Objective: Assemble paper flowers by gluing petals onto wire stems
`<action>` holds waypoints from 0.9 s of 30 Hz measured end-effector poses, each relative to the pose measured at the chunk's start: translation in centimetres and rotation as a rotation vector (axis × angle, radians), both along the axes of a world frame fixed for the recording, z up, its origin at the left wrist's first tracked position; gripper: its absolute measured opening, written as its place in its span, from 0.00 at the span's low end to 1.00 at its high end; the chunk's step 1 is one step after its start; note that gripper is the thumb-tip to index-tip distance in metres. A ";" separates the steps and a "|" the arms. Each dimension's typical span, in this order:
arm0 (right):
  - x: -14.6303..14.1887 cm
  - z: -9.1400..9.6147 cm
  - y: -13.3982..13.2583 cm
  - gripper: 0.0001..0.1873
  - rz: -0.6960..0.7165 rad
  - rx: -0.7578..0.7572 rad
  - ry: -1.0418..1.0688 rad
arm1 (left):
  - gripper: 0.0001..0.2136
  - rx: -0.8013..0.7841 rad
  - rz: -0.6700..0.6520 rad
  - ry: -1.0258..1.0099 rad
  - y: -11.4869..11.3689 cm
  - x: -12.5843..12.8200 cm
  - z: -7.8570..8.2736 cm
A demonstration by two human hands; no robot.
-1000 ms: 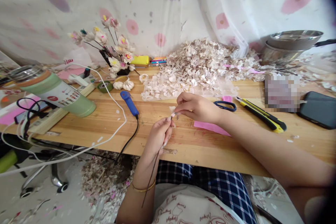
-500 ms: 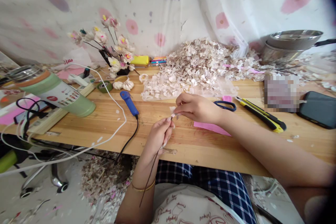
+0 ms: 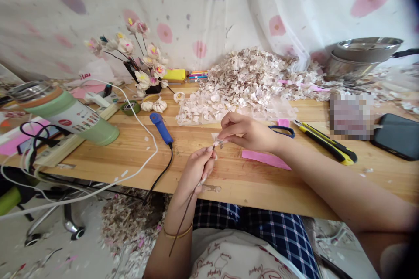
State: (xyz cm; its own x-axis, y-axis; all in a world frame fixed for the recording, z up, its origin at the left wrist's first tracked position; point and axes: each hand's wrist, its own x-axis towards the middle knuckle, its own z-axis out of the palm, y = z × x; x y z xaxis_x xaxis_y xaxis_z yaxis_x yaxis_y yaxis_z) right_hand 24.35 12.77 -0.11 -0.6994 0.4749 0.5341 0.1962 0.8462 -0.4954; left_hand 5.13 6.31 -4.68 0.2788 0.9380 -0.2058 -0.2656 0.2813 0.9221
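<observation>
My left hand (image 3: 198,166) is closed round a thin dark stem (image 3: 184,220), whose long lower end slants down across my wrist. At the stem's upper tip sits a small whitish petal (image 3: 215,136). My right hand (image 3: 244,132) pinches at that tip, its thumb and forefinger closed on a pale petal; the exact grip is partly hidden. Beyond my hands lies a clear plastic tray (image 3: 288,109) with petals scattered over it. A strip of pink paper (image 3: 265,159) lies under my right forearm, and dark blue scissors (image 3: 282,130) show their handle behind it.
A big heap of dried petals (image 3: 252,74) rises at the back. To the left are a blue corded tool (image 3: 161,127), a green tumbler (image 3: 75,115), white cable (image 3: 144,128) and a vase of flowers (image 3: 147,61). Utility knives (image 3: 325,144), a phone (image 3: 397,135) and metal pots (image 3: 363,59) stand right.
My right hand has shifted very slightly right, still pinching at the stem's tip. The stem's lower end has swung a little to the left in my left hand.
</observation>
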 end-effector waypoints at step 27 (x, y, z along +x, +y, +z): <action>-0.4 -0.9 -0.1 0.09 0.036 -0.024 0.040 | 0.16 -0.007 -0.029 -0.012 -0.2 -0.2 0.0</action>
